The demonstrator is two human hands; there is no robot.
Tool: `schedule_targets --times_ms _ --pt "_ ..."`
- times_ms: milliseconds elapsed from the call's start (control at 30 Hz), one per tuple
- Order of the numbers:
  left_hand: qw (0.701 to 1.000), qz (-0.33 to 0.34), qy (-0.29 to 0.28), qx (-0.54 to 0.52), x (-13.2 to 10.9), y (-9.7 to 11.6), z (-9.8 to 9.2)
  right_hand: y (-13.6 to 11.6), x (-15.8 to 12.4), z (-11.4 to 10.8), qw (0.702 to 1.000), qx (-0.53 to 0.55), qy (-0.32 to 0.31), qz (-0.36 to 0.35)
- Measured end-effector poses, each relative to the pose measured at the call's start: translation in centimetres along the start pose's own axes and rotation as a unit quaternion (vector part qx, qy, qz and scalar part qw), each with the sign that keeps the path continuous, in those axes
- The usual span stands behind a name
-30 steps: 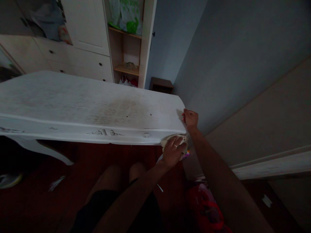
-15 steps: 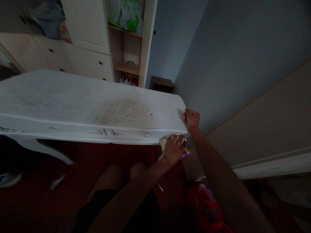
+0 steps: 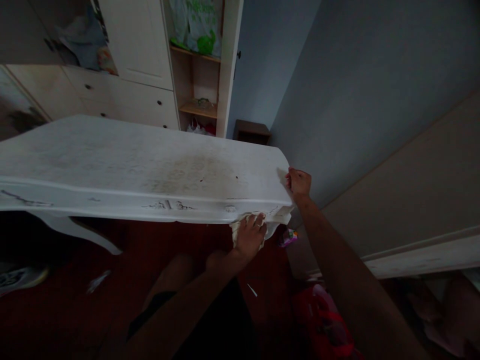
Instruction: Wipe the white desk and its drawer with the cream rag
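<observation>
A white table (image 3: 123, 155) with a curved edge and carved trim along its front apron stretches across the view. My left hand (image 3: 250, 236), wearing a ring, presses a cream cloth (image 3: 237, 229) against the front apron near the right corner, fingers bent over it. Up at the table's right end, my right hand (image 3: 300, 182) is a closed fist against the edge. Whatever lies inside those curled fingers, if anything, is hidden. A brownish smudged stain (image 3: 191, 170) and two small dark specks mark the tabletop.
Behind the table stands a white cabinet (image 3: 144, 50) with drawers and open shelves holding plastic bags. A brown box (image 3: 252, 131) sits near the wall. On the dark red floor are a purple packet (image 3: 288, 238), a red bag (image 3: 318, 320) and a white scrap (image 3: 99, 281).
My left hand and the cloth have slid left along the front apron, uncovering the corner. My right hand stays at the table's end. The view has shifted slightly.
</observation>
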State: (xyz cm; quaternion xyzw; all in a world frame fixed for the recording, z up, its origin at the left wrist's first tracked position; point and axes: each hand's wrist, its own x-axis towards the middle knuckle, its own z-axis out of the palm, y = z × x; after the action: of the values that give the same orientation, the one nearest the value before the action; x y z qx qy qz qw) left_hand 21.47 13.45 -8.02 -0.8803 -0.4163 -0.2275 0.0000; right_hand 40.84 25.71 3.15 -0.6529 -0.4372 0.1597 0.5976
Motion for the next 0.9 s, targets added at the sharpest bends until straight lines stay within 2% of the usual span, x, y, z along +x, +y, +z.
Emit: schedule_targets --times_ms 200,333,433,567,667,733,800,900 --pt "0.998 -0.05 0.006 0.03 -2.6 -3.3 -2.1 0.1 -0.1 -0.1 1.0 -0.003 -0.001 -0.005" --pt "0.996 -0.079 0.036 0.011 -4.6 -5.5 -3.3 -0.1 -0.3 -0.1 1.0 0.0 -0.001 -0.006" --pt "0.99 -0.102 0.094 -0.004 -6.1 -7.3 -3.8 -0.1 -0.4 -0.1 1.0 -0.005 0.003 -0.002" --pt "0.967 -0.161 0.197 -0.02 -7.7 -10.4 -4.8 0.1 -0.4 -0.3 1.0 -0.01 -0.005 -0.008" --pt "0.936 -0.22 0.271 -0.042 -8.1 -12.8 -6.3 0.1 -0.4 -0.3 1.0 -0.006 -0.014 -0.014" --pt "0.902 -0.276 0.324 -0.067 -8.0 -13.9 -7.3 0.1 -0.4 -0.3 1.0 -0.009 -0.01 -0.012" --pt "0.869 -0.322 0.36 -0.111 -7.6 -14.4 -8.1 0.0 -0.5 -0.3 1.0 -0.009 -0.005 -0.01" --pt "0.805 -0.38 0.401 -0.215 -6.7 -13.9 -8.4 -0.2 -0.6 -0.2 1.0 -0.005 -0.006 -0.007"
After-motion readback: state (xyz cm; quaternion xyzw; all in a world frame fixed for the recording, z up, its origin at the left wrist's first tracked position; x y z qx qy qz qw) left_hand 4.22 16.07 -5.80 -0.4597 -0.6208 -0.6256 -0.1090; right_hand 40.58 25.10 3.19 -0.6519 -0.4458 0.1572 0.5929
